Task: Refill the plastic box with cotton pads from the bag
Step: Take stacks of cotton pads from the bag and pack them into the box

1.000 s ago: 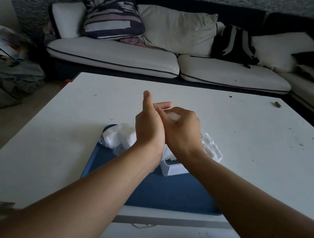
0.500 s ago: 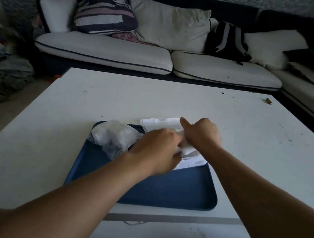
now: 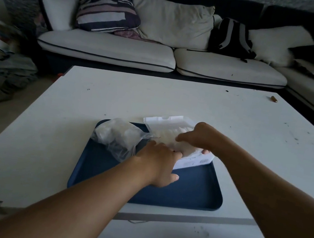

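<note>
head view from where the person sits: the white plastic box (image 3: 192,161) stands open on the far right of the blue tray (image 3: 191,194) on the bench (image 3: 175,101), white cotton pads (image 3: 166,138) inside. right hand (image 3: 200,137) reaches into it, fingers curled over the pads, while left hand (image 3: 158,163) grips the box's near edge. just left, the clear bag (image 3: 117,137) lies on the tray.

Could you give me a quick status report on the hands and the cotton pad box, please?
Left hand at plastic box's near edge, right hand over the cotton pads. Lid open. Bag beside it on tray. Nothing blocking.
</note>
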Action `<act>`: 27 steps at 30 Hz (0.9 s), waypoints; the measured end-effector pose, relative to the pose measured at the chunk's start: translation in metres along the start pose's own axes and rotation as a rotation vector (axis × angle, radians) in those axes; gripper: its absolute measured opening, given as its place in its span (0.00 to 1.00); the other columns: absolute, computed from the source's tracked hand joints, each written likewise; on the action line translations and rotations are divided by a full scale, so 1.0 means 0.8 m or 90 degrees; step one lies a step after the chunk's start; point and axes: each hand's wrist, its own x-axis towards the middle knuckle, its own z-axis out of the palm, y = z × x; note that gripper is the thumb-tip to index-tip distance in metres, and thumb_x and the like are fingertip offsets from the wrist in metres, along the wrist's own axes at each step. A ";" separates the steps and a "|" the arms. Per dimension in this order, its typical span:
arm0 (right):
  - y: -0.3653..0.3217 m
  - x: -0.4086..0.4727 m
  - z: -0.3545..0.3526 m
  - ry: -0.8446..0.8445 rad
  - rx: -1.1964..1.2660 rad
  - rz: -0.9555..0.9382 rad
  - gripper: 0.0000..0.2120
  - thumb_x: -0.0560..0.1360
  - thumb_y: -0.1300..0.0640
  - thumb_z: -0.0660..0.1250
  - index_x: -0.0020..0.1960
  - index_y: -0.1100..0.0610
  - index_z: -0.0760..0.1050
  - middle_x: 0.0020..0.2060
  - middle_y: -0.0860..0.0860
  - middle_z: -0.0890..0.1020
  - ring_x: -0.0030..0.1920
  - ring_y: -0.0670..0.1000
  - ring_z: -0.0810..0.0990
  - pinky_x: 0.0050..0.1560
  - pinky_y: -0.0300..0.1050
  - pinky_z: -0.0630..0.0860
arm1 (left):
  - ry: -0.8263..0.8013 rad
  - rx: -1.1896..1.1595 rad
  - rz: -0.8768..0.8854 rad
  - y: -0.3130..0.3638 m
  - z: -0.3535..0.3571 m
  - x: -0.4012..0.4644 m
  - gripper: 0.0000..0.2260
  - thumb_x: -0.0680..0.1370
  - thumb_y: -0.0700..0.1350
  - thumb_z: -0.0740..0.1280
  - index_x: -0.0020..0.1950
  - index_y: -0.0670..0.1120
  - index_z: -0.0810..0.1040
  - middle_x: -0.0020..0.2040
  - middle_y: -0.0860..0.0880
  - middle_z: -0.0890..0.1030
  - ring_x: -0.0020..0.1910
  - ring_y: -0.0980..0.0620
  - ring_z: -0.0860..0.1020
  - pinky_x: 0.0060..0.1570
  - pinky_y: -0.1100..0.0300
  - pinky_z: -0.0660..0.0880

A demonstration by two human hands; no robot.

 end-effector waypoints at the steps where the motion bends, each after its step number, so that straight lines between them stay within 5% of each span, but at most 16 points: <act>1: 0.003 0.000 -0.007 -0.012 0.013 0.008 0.19 0.74 0.45 0.72 0.37 0.58 0.70 0.32 0.52 0.73 0.29 0.51 0.77 0.29 0.40 0.69 | 0.001 -0.007 0.002 -0.001 0.000 -0.001 0.19 0.79 0.58 0.65 0.64 0.48 0.73 0.60 0.48 0.80 0.61 0.44 0.76 0.64 0.48 0.68; 7: 0.017 0.006 -0.001 0.031 -0.050 0.029 0.20 0.66 0.49 0.80 0.33 0.60 0.73 0.16 0.50 0.75 0.22 0.48 0.76 0.26 0.38 0.69 | -0.041 0.002 -0.020 -0.003 -0.004 -0.007 0.13 0.80 0.59 0.64 0.48 0.50 0.68 0.47 0.51 0.77 0.50 0.48 0.73 0.68 0.46 0.63; 11: 0.011 0.006 0.027 0.088 -0.140 -0.017 0.20 0.63 0.54 0.82 0.38 0.58 0.71 0.31 0.51 0.76 0.34 0.52 0.78 0.34 0.43 0.73 | -0.041 -0.008 -0.060 0.000 -0.006 -0.010 0.10 0.81 0.55 0.63 0.47 0.50 0.70 0.46 0.50 0.77 0.47 0.47 0.73 0.61 0.48 0.67; 14: 0.002 0.006 0.033 0.096 -0.166 -0.034 0.17 0.64 0.57 0.81 0.41 0.57 0.72 0.32 0.51 0.73 0.40 0.55 0.77 0.38 0.45 0.74 | -0.009 -0.003 -0.081 -0.001 -0.005 -0.010 0.06 0.81 0.42 0.62 0.45 0.49 0.70 0.46 0.48 0.75 0.46 0.46 0.73 0.48 0.55 0.67; 21: 0.012 0.020 0.030 0.116 -0.146 -0.042 0.22 0.59 0.51 0.84 0.38 0.55 0.71 0.32 0.50 0.75 0.32 0.50 0.76 0.35 0.43 0.74 | -0.012 0.003 -0.079 -0.005 -0.007 -0.008 0.09 0.80 0.37 0.62 0.43 0.49 0.69 0.37 0.52 0.68 0.43 0.47 0.71 0.45 0.55 0.67; 25: 0.013 0.022 0.025 0.011 -0.073 -0.047 0.22 0.60 0.45 0.83 0.33 0.58 0.74 0.27 0.51 0.78 0.27 0.49 0.76 0.35 0.42 0.76 | -0.023 0.004 -0.081 -0.005 -0.010 -0.008 0.08 0.80 0.36 0.62 0.46 0.49 0.70 0.44 0.50 0.73 0.43 0.47 0.71 0.45 0.55 0.67; 27: 0.014 0.019 0.025 0.036 -0.097 -0.039 0.21 0.60 0.47 0.83 0.38 0.58 0.76 0.30 0.51 0.80 0.29 0.50 0.78 0.35 0.42 0.76 | -0.021 -0.007 -0.081 -0.006 -0.009 -0.009 0.08 0.80 0.36 0.61 0.45 0.48 0.71 0.42 0.50 0.71 0.42 0.48 0.71 0.44 0.55 0.67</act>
